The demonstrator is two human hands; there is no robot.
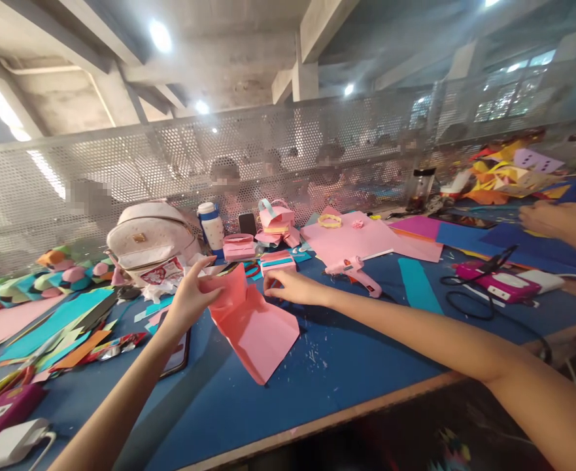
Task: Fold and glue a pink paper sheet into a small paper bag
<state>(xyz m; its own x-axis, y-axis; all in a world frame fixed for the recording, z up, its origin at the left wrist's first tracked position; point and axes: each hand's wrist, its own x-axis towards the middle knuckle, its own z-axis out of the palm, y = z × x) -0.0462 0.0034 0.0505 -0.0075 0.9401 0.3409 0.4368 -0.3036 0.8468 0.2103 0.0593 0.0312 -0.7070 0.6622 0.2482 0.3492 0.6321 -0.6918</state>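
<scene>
Pink paper sheet (pixel 254 329) hangs between your two hands near the middle of the blue table (pixel 346 366), its creased lower half lying on the surface and its upper edge lifted. Your left hand (pixel 189 297) pinches the top left corner between thumb and fingertips, and your right hand (pixel 288 286) is curled shut on the top right edge, knuckles facing you. Just behind your right hand sits a small pink paper box (pixel 278 261) with a blue band. Further back are a flat pink box (pixel 239 248) and a pink box with a blue handle (pixel 274 218) on a small stack; you cannot see inside any of them from this angle. To the left stands a white backpack (pixel 149 242), closed, so its contents are hidden. Beside it is a white bottle (pixel 212 229) with a blue cap on, and what it holds cannot be told. A dark-lidded jar (pixel 422 188) stands against the mesh screen, too blurred to read its contents. A pink glue gun (pixel 354 270) lies to the right of your right hand, apart from it. At the far right, another person's hand (pixel 557 219) rests on dark blue paper.
</scene>
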